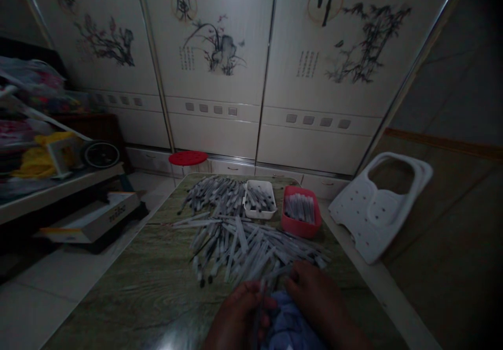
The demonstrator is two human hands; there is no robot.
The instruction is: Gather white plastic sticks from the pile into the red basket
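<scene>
At the front of the table, my left hand [244,308] is closed around a slim, pale translucent pen [258,310] that points up and away from me. Close beside it, my right hand [314,293] is curled into a pinch at the near edge of the pen pile [251,245]. A pale pen end [277,272] shows at its fingertips, but the dim light hides how firmly it is gripped. Bunched blue cloth [293,321] lies below and between both hands. The loose pens have clear barrels and dark tips, and lie in a tangled heap.
Beyond the heap stand a white box [260,215] and a red basket [301,228], both holding pens. More pens [216,190] spread at the table's back left. A red stool [187,158] stands behind; a white plastic seat [377,203] leans at right.
</scene>
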